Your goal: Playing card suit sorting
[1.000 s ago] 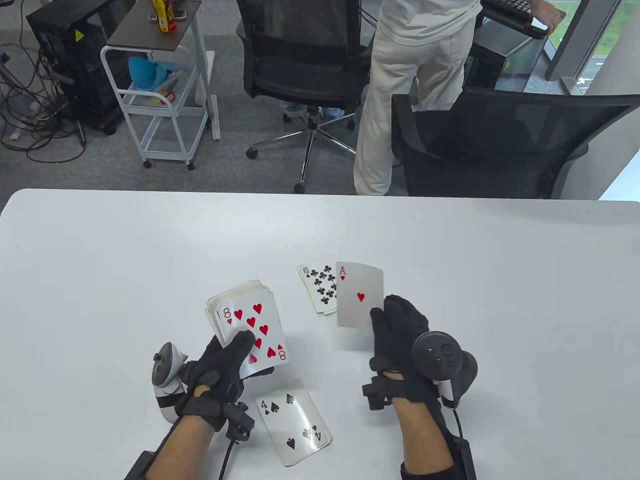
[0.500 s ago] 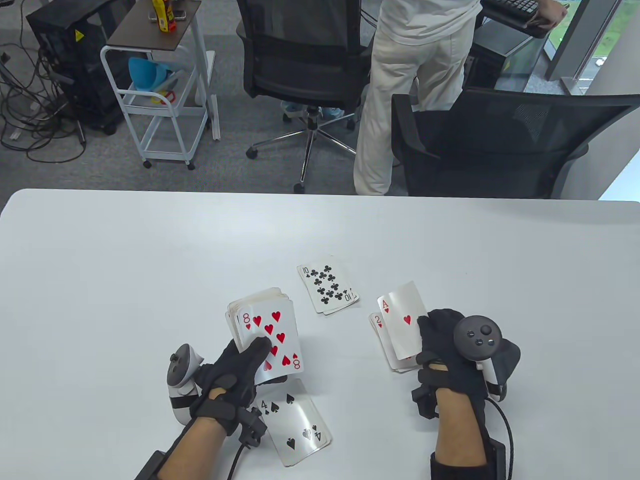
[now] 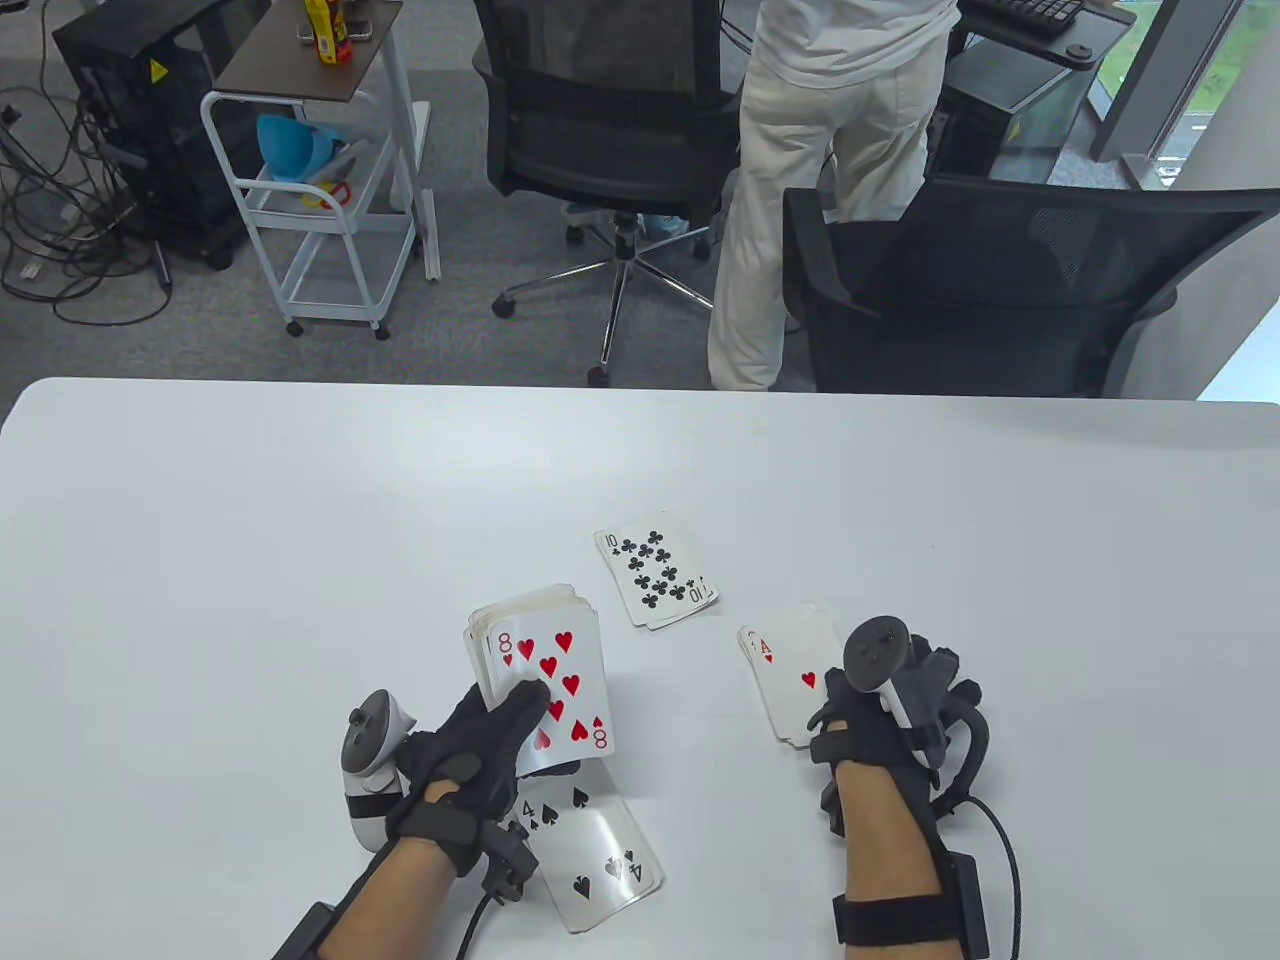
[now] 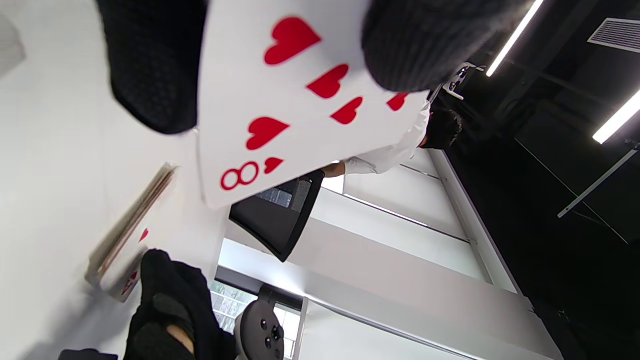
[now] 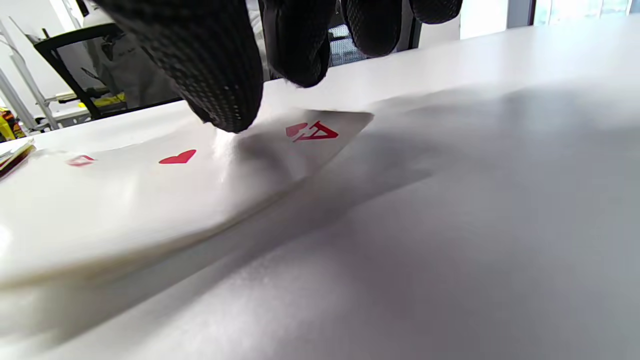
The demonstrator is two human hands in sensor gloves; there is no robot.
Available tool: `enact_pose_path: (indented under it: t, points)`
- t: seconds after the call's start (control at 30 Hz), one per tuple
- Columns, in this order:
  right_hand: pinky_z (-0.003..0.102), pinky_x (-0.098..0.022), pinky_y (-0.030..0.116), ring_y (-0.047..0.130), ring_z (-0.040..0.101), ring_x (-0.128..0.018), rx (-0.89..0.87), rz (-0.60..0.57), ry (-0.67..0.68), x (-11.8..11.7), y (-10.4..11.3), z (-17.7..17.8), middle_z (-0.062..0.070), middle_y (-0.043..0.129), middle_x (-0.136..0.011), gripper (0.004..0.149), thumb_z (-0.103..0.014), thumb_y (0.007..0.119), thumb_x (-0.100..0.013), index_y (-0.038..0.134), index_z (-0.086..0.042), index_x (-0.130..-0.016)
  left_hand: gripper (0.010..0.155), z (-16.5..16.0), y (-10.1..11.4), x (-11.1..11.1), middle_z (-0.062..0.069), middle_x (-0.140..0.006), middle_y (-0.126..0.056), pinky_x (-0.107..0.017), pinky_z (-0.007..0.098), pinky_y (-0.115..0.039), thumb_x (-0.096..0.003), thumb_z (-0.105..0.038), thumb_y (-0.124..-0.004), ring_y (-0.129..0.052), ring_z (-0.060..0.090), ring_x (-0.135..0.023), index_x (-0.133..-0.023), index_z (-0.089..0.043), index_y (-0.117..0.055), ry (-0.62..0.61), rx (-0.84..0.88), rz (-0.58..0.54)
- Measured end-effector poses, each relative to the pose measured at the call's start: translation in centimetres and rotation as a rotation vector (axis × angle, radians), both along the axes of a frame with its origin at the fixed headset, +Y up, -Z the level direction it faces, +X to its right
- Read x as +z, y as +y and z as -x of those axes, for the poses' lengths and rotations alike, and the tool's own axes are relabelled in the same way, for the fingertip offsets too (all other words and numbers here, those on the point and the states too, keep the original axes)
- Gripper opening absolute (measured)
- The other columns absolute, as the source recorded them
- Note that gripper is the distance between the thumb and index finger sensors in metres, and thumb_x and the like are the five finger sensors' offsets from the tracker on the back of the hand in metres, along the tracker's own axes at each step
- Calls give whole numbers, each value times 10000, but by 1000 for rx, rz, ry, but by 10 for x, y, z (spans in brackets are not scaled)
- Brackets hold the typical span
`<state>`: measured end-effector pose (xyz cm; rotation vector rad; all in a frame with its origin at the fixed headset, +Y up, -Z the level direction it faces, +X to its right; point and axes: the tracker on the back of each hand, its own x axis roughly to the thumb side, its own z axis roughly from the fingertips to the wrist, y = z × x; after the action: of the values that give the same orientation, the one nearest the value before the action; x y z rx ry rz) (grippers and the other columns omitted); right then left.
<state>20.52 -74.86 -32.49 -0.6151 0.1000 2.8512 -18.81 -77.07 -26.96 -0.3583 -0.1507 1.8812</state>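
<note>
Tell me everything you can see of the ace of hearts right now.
The ace of hearts is a white, glossy playing card with one red heart at its centre and a red A with a small heart at the corner. It lies face up on top of a small pile on the white table, right of the ten of clubs. The right hand is at its right edge, fingertips close over its face; actual contact is unclear.

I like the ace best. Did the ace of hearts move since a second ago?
Yes. The ace of hearts went from beside the ten of clubs, toward the person, onto the hearts pile under the right hand.
</note>
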Motion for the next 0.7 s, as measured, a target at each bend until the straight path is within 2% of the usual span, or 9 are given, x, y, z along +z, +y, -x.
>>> enact_pose_path:
  t: [0.13,0.2,0.3,0.5,0.53,0.6,0.7]
  points:
    - [772,-653,273,336,562,-1025,-97,-178,113,9,19,15,276,475,-1109,514,-414,848,-565,722,-69,-925,598,-2,-2,-1,29,-1015,-796,-493,405,-944,-575,-513,-805,-938,317,-842,-1065,-248,-591,-12,2,9]
    - [771,-644,279,362,565,-1015,-213,-288,237,16,30,33,278,509,-1095,501,-446,791,-579,753,-66,-904,596,-4,-3,-1,27,-1015,-797,-494,404,-945,-574,-510,-806,-940,315,-840,-1065,-249,-591,-24,-2,10]
    - [770,-650,287,380,561,-1019,-320,-390,401,27,41,65,264,542,-1091,509,-471,758,-582,772,-72,-900,594,-7,-4,-1,31,-1013,-799,-490,405,-948,-574,-500,-810,-945,315,-837,-1065,-247,-590,-35,-7,11]
    - [755,-677,353,478,527,-1025,-408,-537,659,46,55,114,209,621,-1078,497,-502,734,-572,800,-113,-874,591,-9,-2,-1,20,-1012,-801,-494,400,-952,-572,-476,-828,-949,304,-839,-1063,-251,-588,-48,-11,-4]
    - [750,-679,372,494,523,-1021,-476,-576,761,47,56,121,210,628,-1074,494,-496,735,-574,802,-109,-874,591,-8,-1,-1,19,-1011,-801,-494,400,-953,-572,-474,-830,-949,304,-840,-1063,-251,-589,-41,-7,-9]
    - [754,-672,369,498,531,-1011,-553,-578,786,51,53,131,221,627,-1067,499,-486,737,-574,792,-95,-879,592,-6,0,0,15,-1011,-802,-495,398,-954,-569,-468,-838,-951,298,-841,-1062,-255,-588,-24,5,-15]
    - [756,-671,360,481,539,-1012,-502,-524,802,56,49,140,230,582,-1084,544,-508,745,-571,735,-88,-915,591,-5,1,0,8,-1010,-804,-496,395,-956,-566,-459,-850,-954,296,-839,-1059,-260,-591,-3,9,-22]
